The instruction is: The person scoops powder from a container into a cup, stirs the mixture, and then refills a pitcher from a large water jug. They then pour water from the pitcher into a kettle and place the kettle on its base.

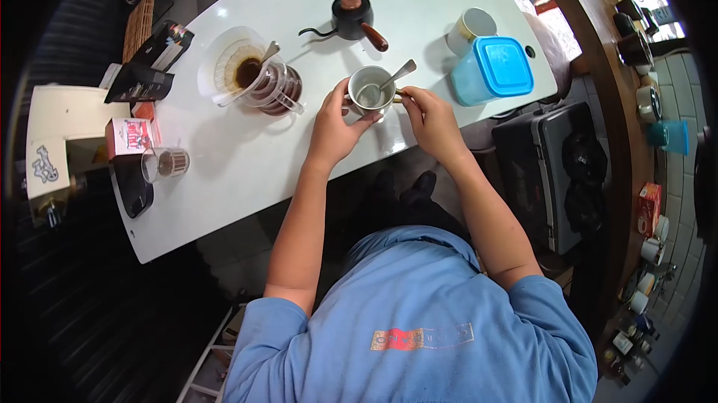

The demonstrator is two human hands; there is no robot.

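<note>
A metal cup [362,78] with a spoon [404,71] leaning in it is between my hands near the table's front edge. My left hand [333,127] is wrapped round the cup's left side. With its fingers pressed together, my right hand [434,123] grips the cup's brass-coloured handle on the right. Just behind the cup sits a black kettle [353,23] with a wooden handle and thin spout. To the left, a glass dripper [233,66] with a filter and dark coffee rests by a glass server [283,92]; another spoon [271,51] lies across the dripper.
A blue-lidded container [502,68] and a white cup [476,24] are on the right of the white table [247,192]. A ribbed glass [173,162], a small box [129,138], a black phone-like object [134,189] and black bags [139,81] are at left.
</note>
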